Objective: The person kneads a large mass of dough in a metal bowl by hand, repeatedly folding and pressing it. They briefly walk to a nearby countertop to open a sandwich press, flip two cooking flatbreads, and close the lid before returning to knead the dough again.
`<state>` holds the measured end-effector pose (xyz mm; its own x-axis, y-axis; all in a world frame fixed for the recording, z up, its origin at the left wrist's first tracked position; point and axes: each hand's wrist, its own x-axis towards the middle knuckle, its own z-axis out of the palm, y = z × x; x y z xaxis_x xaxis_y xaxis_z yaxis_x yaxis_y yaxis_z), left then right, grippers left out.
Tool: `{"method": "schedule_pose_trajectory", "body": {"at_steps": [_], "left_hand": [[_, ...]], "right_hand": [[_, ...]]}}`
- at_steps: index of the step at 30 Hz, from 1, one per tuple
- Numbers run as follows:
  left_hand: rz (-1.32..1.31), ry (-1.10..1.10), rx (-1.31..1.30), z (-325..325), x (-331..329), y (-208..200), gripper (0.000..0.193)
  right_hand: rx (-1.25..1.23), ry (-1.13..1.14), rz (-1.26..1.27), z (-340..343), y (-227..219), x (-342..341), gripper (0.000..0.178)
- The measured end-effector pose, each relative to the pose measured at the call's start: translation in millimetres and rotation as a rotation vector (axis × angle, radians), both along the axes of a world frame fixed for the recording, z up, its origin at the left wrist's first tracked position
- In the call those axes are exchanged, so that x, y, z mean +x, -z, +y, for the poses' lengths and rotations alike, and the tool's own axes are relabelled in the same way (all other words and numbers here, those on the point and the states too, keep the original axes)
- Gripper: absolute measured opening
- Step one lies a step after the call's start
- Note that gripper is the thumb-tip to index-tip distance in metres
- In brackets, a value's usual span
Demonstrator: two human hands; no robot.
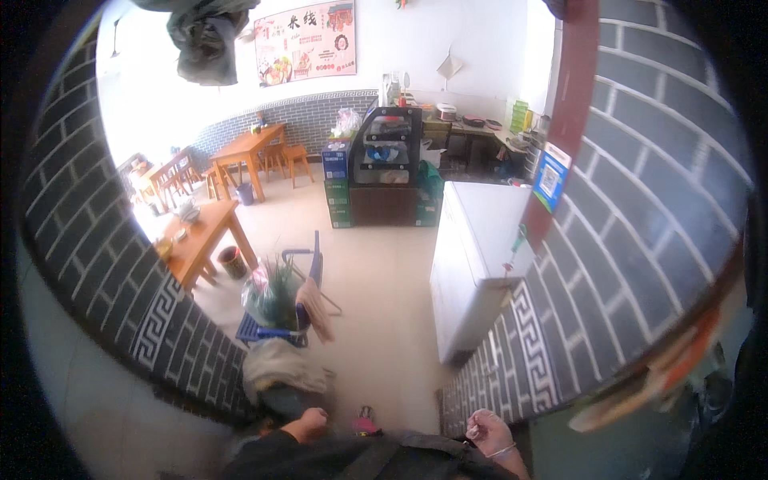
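Note:
My left hand (pixel 309 425) hangs low at the bottom edge, its fingers curled closed; I make out nothing in it. Just above it is a heap of beige cloth (pixel 280 370) on something dark. My right hand (pixel 490 434), a thin band at its wrist, is also curled closed beside the right brick wall, with no held thing visible and pale patches on the fingers. Ahead on the left stands a blue folding chair (pixel 318 268). On it sits a plastic bag (pixel 268 302) with long green leafy vegetables, and a brownish cloth (pixel 318 308) hangs over its side.
Grey brick walls (pixel 652 160) flank the opening. A white chest freezer (pixel 480 232) stands on the right. A dark glass display cabinet (pixel 386 204) with stacked boxes (pixel 339 200) is farther back. Wooden tables (pixel 208 232) and stools line the left; a bin (pixel 232 262) stands by the near table.

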<state>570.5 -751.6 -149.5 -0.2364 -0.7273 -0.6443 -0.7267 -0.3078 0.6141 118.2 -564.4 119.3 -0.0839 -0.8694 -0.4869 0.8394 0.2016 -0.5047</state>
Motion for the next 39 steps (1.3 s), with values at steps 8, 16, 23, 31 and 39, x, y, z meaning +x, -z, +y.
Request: {"method": "schedule_pose_trajectory", "body": {"at_steps": [8,16,23,31,39], "left_hand": [[0.078,-0.031,-0.1,-208,-45,-134,0.029],[0.281,-0.005,-0.435,-436,-99,-160,0.037],[0.298,-0.275,-0.335,-630,-141,-155,0.035],[-0.194,-0.007,-0.179,-797,-65,-25,0.026],[-0.225,0.107,0.004,-1062,-244,-26,0.022]], "right_hand": [[0.229,0.139,-0.089,-236,46,4,0.011],[0.236,0.087,0.048,-456,26,-11,0.009],[0.223,0.111,0.049,-687,40,-79,0.013],[0.139,0.103,0.012,-951,2,-167,0.01],[0.085,0.141,-0.009,-1162,16,-253,0.01]]}}
